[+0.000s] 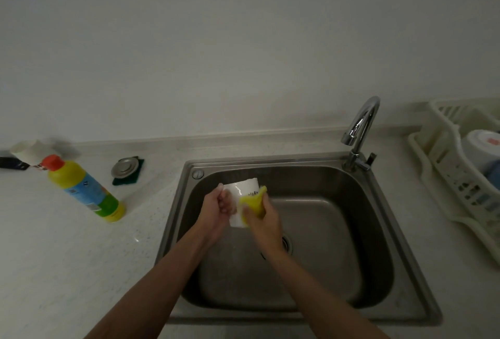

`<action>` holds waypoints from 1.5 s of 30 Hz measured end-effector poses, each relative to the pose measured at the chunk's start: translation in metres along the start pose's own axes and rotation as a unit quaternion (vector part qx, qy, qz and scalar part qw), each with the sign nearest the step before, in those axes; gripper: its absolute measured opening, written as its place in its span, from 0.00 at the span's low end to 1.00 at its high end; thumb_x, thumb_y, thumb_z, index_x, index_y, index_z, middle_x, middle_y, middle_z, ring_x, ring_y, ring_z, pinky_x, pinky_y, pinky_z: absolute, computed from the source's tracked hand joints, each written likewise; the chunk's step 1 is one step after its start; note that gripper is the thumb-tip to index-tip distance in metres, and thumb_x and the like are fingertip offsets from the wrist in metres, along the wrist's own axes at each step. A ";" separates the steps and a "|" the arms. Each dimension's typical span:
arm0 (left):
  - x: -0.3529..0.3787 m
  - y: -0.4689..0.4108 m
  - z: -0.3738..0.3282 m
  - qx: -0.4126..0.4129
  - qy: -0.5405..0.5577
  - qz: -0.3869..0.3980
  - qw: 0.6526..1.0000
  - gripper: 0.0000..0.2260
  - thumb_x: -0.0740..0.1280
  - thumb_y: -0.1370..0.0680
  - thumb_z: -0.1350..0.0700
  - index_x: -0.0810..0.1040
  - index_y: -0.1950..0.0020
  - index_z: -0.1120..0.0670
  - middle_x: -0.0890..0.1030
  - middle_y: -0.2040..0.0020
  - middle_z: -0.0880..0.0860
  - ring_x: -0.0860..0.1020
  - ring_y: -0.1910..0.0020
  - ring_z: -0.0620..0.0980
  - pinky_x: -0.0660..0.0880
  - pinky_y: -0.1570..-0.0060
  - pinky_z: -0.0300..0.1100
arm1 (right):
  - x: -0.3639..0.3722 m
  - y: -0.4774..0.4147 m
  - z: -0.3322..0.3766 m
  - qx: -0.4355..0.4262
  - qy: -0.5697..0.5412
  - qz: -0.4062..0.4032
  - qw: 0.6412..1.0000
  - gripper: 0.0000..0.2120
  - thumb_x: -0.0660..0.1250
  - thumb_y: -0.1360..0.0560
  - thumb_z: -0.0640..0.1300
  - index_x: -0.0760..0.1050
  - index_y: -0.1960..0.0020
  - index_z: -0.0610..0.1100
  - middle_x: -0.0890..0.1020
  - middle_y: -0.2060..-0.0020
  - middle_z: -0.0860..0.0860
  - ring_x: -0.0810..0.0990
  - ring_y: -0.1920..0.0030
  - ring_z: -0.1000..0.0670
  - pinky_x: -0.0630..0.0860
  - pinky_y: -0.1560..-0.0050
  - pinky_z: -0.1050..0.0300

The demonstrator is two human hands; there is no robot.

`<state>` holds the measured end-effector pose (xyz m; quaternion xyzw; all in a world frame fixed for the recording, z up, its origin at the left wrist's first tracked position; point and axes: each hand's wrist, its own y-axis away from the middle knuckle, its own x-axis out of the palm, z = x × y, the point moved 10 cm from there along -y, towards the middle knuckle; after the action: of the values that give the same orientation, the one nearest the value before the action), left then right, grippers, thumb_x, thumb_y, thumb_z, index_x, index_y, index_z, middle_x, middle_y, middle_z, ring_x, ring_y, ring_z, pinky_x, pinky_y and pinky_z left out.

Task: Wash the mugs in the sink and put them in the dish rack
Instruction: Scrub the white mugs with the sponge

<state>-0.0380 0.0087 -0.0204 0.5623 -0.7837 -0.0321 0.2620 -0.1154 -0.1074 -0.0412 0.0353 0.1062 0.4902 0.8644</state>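
Counter, left: soap bottle, standing. Sink, centre: your left hand is curled round the white mug, held tilted above the basin. Your right hand is clamped on a yellow sponge, pressed to the mug's side. Keep the left grip firm, turn the mug as you scrub, and cover the rim and inside. Right: tap; dish rack, already holding items.

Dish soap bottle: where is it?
Head view, left side: dish soap bottle stands on the counter, left of the sink, near the green scouring pad.
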 end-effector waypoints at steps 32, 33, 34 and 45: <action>0.001 0.014 -0.005 0.001 -0.067 -0.194 0.979 0.15 0.60 0.23 0.60 0.67 0.71 0.54 0.67 0.78 0.48 0.63 0.76 0.46 0.61 0.76 0.37 | -0.005 0.030 0.025 -0.113 0.101 -0.024 0.988 0.42 0.64 0.23 0.58 0.37 0.23 0.53 0.50 0.21 0.50 0.54 0.23 0.49 0.60 0.26 0.51; 0.004 0.017 -0.006 -0.003 -0.079 -0.208 0.975 0.15 0.60 0.23 0.60 0.69 0.70 0.55 0.68 0.76 0.50 0.65 0.74 0.47 0.63 0.73 0.38 | -0.010 0.024 0.024 -0.101 0.092 -0.040 0.990 0.43 0.64 0.23 0.58 0.38 0.22 0.53 0.53 0.22 0.50 0.57 0.24 0.49 0.62 0.27 0.50; 0.006 0.019 -0.005 -0.008 -0.086 -0.222 0.971 0.14 0.61 0.22 0.59 0.70 0.68 0.55 0.69 0.73 0.51 0.67 0.72 0.47 0.64 0.71 0.39 | -0.015 0.014 0.023 -0.089 0.089 -0.058 0.990 0.43 0.65 0.24 0.59 0.41 0.21 0.52 0.56 0.22 0.50 0.60 0.25 0.48 0.64 0.28 0.50; 0.010 -0.002 -0.006 -0.029 0.069 0.006 0.997 0.24 0.55 0.22 0.59 0.61 0.80 0.50 0.60 0.82 0.46 0.56 0.84 0.42 0.52 0.82 0.34 | -0.032 0.002 -0.012 0.057 -0.125 0.057 0.989 0.14 0.65 0.24 0.55 0.79 0.47 0.46 0.83 0.51 0.50 0.81 0.51 0.52 0.78 0.52 0.62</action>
<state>-0.0361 0.0004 -0.0116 0.5510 -0.7657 -0.0144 0.3314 -0.1352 -0.1342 -0.0478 0.1513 0.0225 0.5236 0.8381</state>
